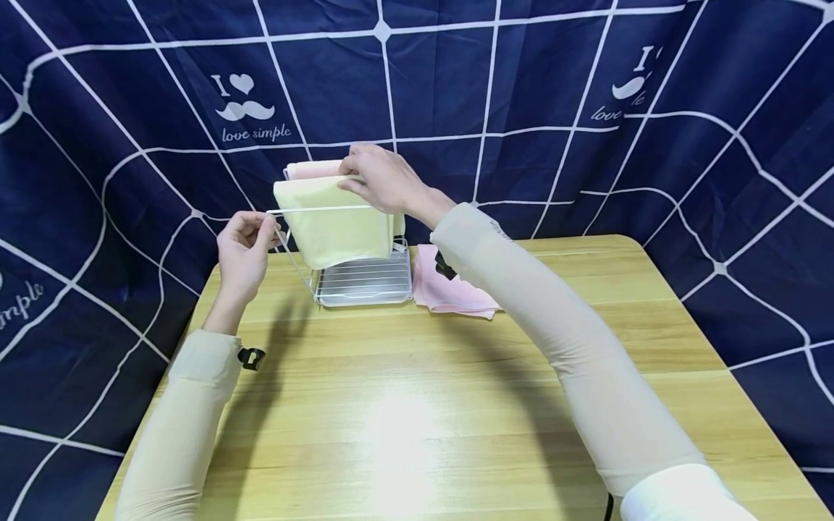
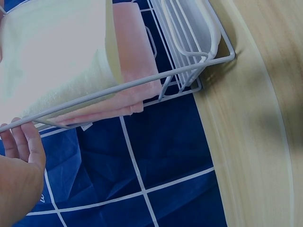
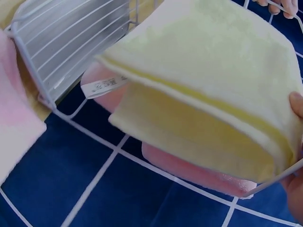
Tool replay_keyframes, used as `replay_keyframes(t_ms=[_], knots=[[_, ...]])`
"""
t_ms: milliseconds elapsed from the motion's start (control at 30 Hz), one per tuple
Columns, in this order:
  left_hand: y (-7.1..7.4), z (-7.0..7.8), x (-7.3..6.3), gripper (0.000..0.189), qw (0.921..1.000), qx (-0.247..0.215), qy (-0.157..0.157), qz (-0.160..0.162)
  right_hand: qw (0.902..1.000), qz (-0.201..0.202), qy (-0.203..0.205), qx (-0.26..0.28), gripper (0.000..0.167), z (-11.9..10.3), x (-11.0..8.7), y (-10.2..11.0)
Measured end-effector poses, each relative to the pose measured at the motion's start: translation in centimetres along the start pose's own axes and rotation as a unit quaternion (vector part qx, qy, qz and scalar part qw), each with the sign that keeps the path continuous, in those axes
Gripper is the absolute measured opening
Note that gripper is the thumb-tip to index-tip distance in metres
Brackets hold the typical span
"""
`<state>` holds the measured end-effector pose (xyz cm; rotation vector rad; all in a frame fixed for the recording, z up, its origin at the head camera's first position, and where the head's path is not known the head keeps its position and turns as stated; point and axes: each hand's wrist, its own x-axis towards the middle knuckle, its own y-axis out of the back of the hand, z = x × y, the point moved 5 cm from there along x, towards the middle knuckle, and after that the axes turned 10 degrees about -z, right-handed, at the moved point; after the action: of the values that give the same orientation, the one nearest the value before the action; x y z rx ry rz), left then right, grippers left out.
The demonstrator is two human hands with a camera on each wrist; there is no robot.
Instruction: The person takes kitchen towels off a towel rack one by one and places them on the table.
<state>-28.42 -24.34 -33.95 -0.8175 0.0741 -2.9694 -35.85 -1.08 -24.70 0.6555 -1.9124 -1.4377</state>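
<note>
A white wire rack (image 1: pixel 313 289) stands at the back of the table, with a yellow towel (image 1: pixel 335 231) draped in folds over its upper part. Behind the yellow one hangs a folded pink towel (image 1: pixel 313 169); in the right wrist view its white label (image 3: pixel 104 86) shows. My left hand (image 1: pixel 242 250) holds the rack's upper left corner, fingertips around the thin rod (image 2: pixel 109 91). At the other end, my right hand (image 1: pixel 387 181) pinches the yellow towel's top edge between thumb and fingers. Part of that grip is cut off in the right wrist view.
A grey tray (image 1: pixel 365 282) lies at the rack's bottom under wire bars. Just right of the rack, a pink cloth (image 1: pixel 449 286) lies on the wooden table (image 1: pixel 404 376). A dark blue curtain (image 1: pixel 443 87) with white lines hangs close behind.
</note>
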Motion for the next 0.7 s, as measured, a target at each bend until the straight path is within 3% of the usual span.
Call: replay_keyframes(t_ms=[700], knots=[[0.1,0.2,0.0,0.024,1.0000,-0.003,-0.003,0.009,0.9999,0.015,0.005,0.001,0.027,-0.6,-0.5,1.2]])
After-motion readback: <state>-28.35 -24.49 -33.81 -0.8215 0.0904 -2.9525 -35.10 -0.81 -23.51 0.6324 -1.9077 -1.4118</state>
